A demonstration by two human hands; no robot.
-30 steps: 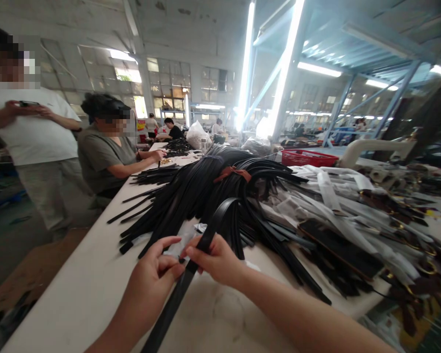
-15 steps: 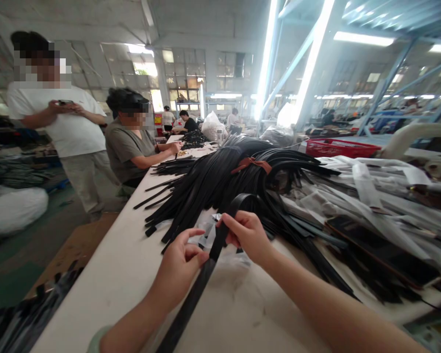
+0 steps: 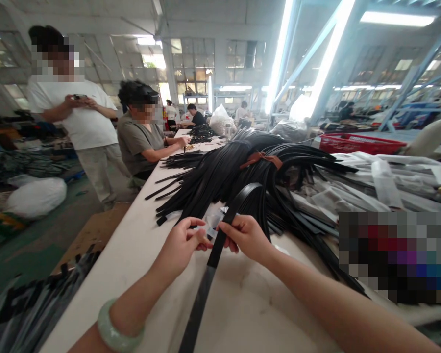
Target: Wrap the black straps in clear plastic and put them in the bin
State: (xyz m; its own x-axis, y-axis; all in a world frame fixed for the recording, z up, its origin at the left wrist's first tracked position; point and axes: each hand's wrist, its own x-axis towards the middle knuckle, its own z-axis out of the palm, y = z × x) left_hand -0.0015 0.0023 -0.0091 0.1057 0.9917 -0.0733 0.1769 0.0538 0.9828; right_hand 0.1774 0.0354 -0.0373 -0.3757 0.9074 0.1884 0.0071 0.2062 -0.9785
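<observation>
A long black strap (image 3: 202,284) runs from the near edge of the view up over the white table and curves over near the pile. My right hand (image 3: 244,235) pinches it by one edge, thumb on top. Just left of the strap is my left hand (image 3: 185,240), its thumb and fingers drawn close together at a bit of clear plastic (image 3: 211,220); what they hold, if anything, is too small to tell. Behind both hands lies a big heap of black straps (image 3: 220,171), tied with a reddish-brown band (image 3: 260,159).
White-wrapped straps (image 3: 385,181) cover the table's right side, with a red basket (image 3: 360,144) behind. A seated person (image 3: 139,132) works along the left edge of the table (image 3: 128,245); another person (image 3: 81,113) stands behind. More straps (image 3: 40,299) lie at lower left.
The view has shifted left, so the surroundings appear further right. My left hand has come off the strap's edge, its fingers drawn closer together. My right hand still pinches the strap.
</observation>
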